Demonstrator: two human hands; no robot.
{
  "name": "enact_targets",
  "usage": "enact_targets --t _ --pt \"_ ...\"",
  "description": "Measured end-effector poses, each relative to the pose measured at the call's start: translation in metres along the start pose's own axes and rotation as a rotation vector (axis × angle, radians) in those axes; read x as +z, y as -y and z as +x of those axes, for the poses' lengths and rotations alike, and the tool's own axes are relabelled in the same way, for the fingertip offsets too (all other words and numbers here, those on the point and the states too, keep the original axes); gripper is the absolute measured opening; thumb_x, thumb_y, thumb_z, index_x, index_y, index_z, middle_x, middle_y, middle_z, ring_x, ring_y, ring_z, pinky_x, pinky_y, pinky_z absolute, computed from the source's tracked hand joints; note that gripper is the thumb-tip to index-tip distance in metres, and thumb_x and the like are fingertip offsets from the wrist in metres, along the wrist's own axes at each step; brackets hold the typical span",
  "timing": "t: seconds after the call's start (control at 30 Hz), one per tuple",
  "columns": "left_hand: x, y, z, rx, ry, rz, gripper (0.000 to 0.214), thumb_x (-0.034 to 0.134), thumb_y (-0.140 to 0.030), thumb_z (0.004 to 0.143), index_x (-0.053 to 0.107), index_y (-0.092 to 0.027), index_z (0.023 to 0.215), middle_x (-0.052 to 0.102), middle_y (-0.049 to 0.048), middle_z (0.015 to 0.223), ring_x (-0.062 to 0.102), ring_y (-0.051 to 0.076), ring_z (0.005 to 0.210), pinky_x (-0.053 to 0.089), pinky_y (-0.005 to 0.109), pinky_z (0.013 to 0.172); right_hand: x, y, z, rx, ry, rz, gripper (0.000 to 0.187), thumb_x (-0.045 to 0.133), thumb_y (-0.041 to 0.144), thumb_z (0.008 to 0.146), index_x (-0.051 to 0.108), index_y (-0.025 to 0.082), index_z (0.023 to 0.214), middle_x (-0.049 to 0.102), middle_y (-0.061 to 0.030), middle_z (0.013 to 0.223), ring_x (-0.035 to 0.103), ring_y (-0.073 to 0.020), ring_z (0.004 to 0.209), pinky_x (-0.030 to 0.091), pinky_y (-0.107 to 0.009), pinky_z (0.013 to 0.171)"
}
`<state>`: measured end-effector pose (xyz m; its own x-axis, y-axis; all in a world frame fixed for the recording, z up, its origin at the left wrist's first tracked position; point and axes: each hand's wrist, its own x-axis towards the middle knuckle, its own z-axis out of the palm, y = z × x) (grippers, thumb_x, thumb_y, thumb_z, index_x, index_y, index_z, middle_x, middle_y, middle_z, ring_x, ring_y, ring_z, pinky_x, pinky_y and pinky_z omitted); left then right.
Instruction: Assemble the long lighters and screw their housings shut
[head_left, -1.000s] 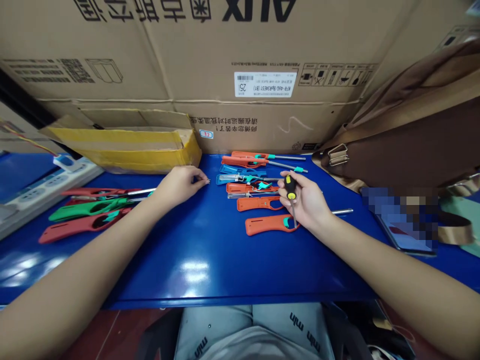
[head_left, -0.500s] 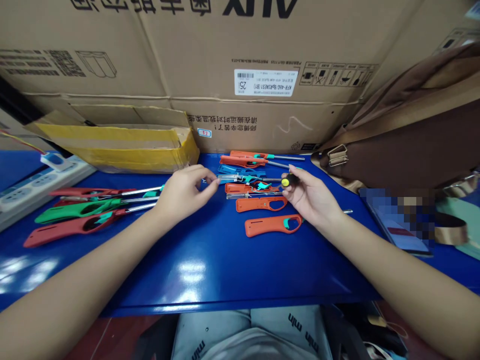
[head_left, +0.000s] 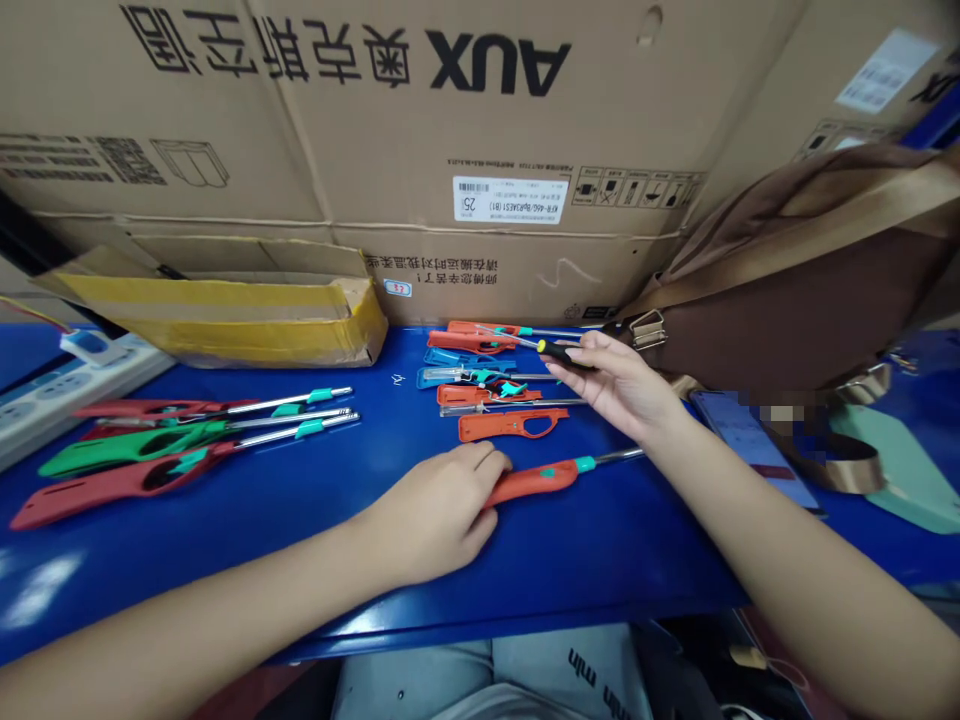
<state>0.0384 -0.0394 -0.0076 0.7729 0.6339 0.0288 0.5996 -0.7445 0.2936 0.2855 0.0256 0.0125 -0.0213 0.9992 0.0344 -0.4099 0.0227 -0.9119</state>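
My left hand (head_left: 439, 505) lies closed over the handle end of an orange long-nosed lighter (head_left: 551, 474) on the blue table (head_left: 375, 560); its metal tube points right. My right hand (head_left: 619, 385) holds a small screwdriver with a black and yellow handle (head_left: 559, 350), its tip pointing left over a pile of orange and blue lighter parts (head_left: 487, 385). An orange half-shell (head_left: 510, 424) lies between the hands.
Several red and green lighters (head_left: 180, 440) lie at the left. A flattened yellow-taped carton (head_left: 225, 310) and large cardboard boxes (head_left: 420, 150) stand behind. A brown bag (head_left: 787, 280) and a phone (head_left: 750, 445) sit at the right, a power strip (head_left: 67, 370) at far left.
My left hand came from the table's middle rear down to the orange lighter and took hold of it. My right hand turned the screwdriver and stretched toward the pile of parts.
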Motion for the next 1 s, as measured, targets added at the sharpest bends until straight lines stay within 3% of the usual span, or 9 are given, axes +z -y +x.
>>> enact_targets --t 0.17,0.27,0.33,0.43,0.53,0.63,0.73,0.83,1.0 --pt "-0.022 0.009 -0.003 0.009 0.1 0.034 0.022 0.047 -0.01 0.086 0.061 -0.018 0.102 0.071 0.009 0.096 0.07 0.028 0.081 0.053 0.038 0.069 -0.02 0.01 0.015 -0.041 -0.016 -0.116 0.026 0.09 0.015 0.065 0.073 0.02 0.084 0.079 -0.0013 0.092 0.078 -0.0141 0.093 0.065 -0.021 0.09" --pt "-0.039 0.026 -0.007 -0.002 0.133 -0.197 0.02 0.051 -0.01 0.082 0.063 -0.021 0.094 0.068 0.0011 0.08 0.064 0.02 0.069 0.046 0.029 0.062 -0.029 0.009 0.019 -0.023 0.013 -0.262 0.034 0.094 0.021 0.062 0.078 0.015 0.091 0.08 -0.0094 0.096 0.078 -0.016 0.084 0.067 -0.022 0.08" --pt "-0.05 0.04 -0.011 0.006 0.136 -0.375 0.01 0.054 -0.015 0.083 0.063 -0.02 0.084 0.063 -0.0011 0.073 0.058 0.016 0.065 0.041 0.026 0.059 -0.035 0.004 0.022 -0.05 0.01 -0.372 0.035 0.096 0.029 0.062 0.08 0.013 0.089 0.08 -0.0095 0.088 0.077 -0.0165 0.076 0.067 -0.025 0.072" --pt "-0.062 0.06 -0.013 -0.045 0.037 -0.542 0.014 0.059 -0.031 0.085 0.063 -0.018 0.079 0.061 -0.0016 0.07 0.055 0.014 0.064 0.042 0.023 0.06 -0.042 -0.008 0.03 -0.165 -0.04 -0.525 0.038 0.094 0.039 0.065 0.08 0.017 0.092 0.078 -0.0054 0.081 0.075 -0.0175 0.072 0.067 -0.03 0.069" --pt "-0.066 0.074 -0.01 -0.118 -0.101 -0.511 0.032 0.061 -0.047 0.087 0.057 -0.018 0.075 0.047 -0.0042 0.064 0.043 0.011 0.056 0.034 0.022 0.053 -0.042 -0.019 0.042 -0.275 -0.076 -0.645 0.041 0.088 0.048 0.07 0.077 0.02 0.099 0.076 -0.0036 0.082 0.075 -0.0205 0.076 0.066 -0.034 0.07" --pt "-0.066 0.086 -0.003 -0.194 -0.223 -0.453 0.046 0.056 -0.061 0.091 0.054 -0.019 0.072 0.039 -0.0052 0.062 0.035 0.01 0.055 0.029 0.022 0.052 -0.035 -0.025 0.055 -0.326 -0.052 -0.794 0.034 0.081 0.047 0.079 0.076 0.021 0.1 0.074 -0.0027 0.078 0.071 -0.0196 0.061 0.063 -0.035 0.06" --pt "-0.067 0.098 0.006 -0.266 -0.334 -0.379 0.05 0.049 -0.067 0.093 0.058 -0.019 0.081 0.044 -0.0039 0.066 0.04 0.012 0.059 0.033 0.024 0.056 -0.024 -0.025 0.069 -0.384 0.018 -0.964 0.016 0.079 0.027 0.081 0.077 0.021 0.095 0.076 -0.0057 0.091 0.073 -0.022 0.076 0.063 -0.039 0.075" --pt "-0.073 0.112 0.015 -0.342 -0.421 -0.28 0.049 0.048 -0.067 0.095 0.059 -0.02 0.089 0.053 -0.0018 0.073 0.047 0.015 0.066 0.036 0.026 0.061 -0.013 -0.022 0.081 -0.445 0.081 -1.115 0.014 0.077 0.015 0.081 0.076 0.02 0.094 0.076 -0.0076 0.102 0.071 -0.024 0.098 0.056 -0.045 0.097" --pt "-0.083 0.141 0.038 -0.372 -0.414 -0.112 0.039 0.053 -0.057 0.095 0.06 -0.019 0.092 0.065 0.0051 0.086 0.059 0.023 0.078 0.041 0.032 0.068 -0.007 -0.014 0.092 -0.472 0.178 -1.276 0.017 0.071 0.01 0.084 0.078 0.02 0.097 0.075 -0.0101 0.106 0.07 -0.0256 0.103 0.053 -0.043 0.101"
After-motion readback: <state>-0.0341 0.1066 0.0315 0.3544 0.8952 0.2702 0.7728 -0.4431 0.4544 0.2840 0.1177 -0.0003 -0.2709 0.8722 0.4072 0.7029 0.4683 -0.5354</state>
